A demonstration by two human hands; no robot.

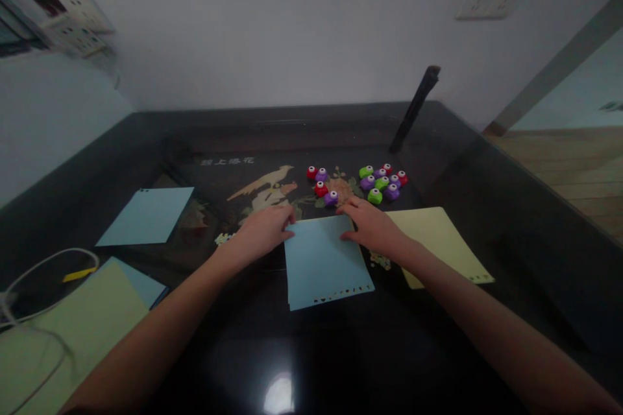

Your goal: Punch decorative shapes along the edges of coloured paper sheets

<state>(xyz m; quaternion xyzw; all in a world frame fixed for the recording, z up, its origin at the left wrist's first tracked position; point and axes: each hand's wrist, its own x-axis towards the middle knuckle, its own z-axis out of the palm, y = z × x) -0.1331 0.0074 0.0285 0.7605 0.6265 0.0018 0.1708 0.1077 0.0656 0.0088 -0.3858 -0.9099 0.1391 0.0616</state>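
Note:
A light blue sheet of paper lies in front of me on the dark table, with small punched shapes along its near edge. A second sheet's edge shows just under it. My left hand grips its far left corner, thumb at the paper's side and fingers curled. At the far right corner, my right hand has its thumb on the paper and its fingers bent over the far edge. Beyond the sheet sit several small craft punches in red, purple and green, some grouped on the right, others nearer the middle.
A pale yellow sheet, also punched, lies under my right forearm. Another blue sheet is at left, with yellow paper and a white cable nearer me. Paper cutouts lie by the right wrist. A black stick-like object stands at the back.

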